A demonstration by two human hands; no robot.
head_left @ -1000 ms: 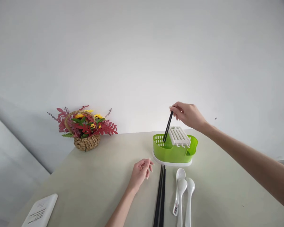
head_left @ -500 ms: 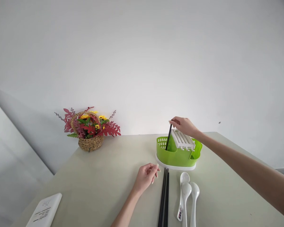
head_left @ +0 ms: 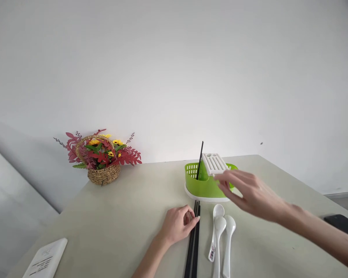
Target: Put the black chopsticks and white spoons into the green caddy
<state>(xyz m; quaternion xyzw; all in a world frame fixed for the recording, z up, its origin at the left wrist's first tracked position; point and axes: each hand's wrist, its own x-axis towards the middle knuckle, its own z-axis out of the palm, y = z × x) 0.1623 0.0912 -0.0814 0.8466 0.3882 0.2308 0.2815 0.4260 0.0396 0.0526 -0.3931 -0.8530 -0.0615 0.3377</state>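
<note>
My left hand [head_left: 178,226] rests over the upper ends of several black chopsticks [head_left: 193,249] lying on the table, its thumb and curled fingers closed on them; how many it grips is hidden. My right hand [head_left: 253,195] is in the air in front of the green cutlery holder [head_left: 204,189], fingers stretched out and slightly blurred, with nothing in them. One black chopstick [head_left: 201,156] leans upright in the holder's left compartment, by the slotted white rack [head_left: 215,164]. Several white spoons [head_left: 219,227] lie between my hands, right of the loose chopsticks.
At the back left stands a wicker basket [head_left: 104,175] of red and yellow artificial flowers. A white flat box or device [head_left: 46,258] lies at the front left. A dark phone-like object [head_left: 342,224] lies at the right edge. The wall closes off the table's back.
My right hand has let go of the chopstick in the holder and drawn back toward me. My left hand has moved onto the chopsticks on the table. The view has shifted slightly.
</note>
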